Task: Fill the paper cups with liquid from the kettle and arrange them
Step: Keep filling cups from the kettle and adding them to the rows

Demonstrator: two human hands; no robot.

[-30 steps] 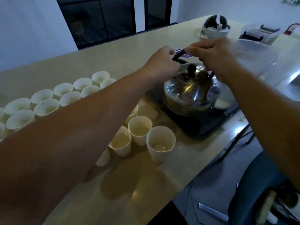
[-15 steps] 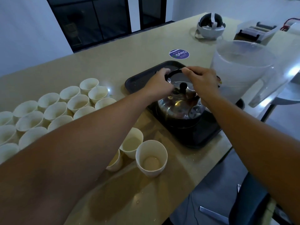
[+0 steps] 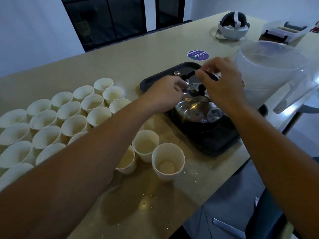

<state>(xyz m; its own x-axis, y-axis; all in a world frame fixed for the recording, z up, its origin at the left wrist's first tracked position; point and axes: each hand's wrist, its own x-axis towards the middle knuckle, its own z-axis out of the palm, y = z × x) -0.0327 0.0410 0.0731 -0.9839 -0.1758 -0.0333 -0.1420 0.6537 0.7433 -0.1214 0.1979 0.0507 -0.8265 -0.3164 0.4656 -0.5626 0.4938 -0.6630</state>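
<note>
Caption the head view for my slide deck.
Both hands at a steel kettle on a black tray, paper cups alongside.

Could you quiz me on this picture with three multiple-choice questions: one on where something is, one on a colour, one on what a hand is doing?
1. Where does the kettle stand?
A. on the black tray
B. among the cups
C. on the floor

2. What colour is the round sticker on the table?
A. red
B. purple
C. yellow

3. What is the right hand doing?
A. resting flat on the table
B. lifting a cup
C. gripping the kettle's black handle

Answers: 1 A, the kettle's base sits inside the tray's rim. 2 B, the sticker beyond the tray is purple with white lettering. 3 C, its fingers curl over the handle above the lid.
</note>
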